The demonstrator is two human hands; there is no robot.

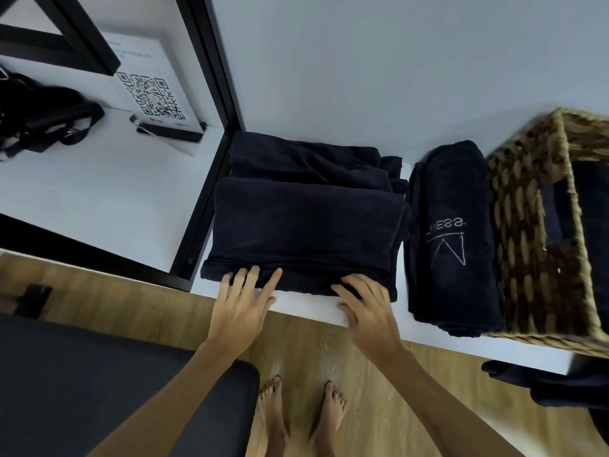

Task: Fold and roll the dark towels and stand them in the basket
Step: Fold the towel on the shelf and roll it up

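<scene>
Looks like a spa or gym reception, not a home: QR-code sign in an acrylic stand (pixel 153 100) on the white bench (pixel 108 189), logo-stitched dark towels (pixel 451 239), wicker basket (pixel 540 232), wood-look floor (pixel 306 344), padded black seat (pixel 99 374).

Person's body in view: two bare forearms without sleeves, left hand (pixel 239 305) and right hand (pixel 369 308) ringless, two bare feet (pixel 301 413) unshod.

Matt, soft dark cloth towel (pixel 306 225) at centre; rough woven wicker basket (pixel 527 245) at three o'clock; smooth white shelf (pixel 306 305); wood-grain floor (pixel 329 351) at six o'clock.
</scene>
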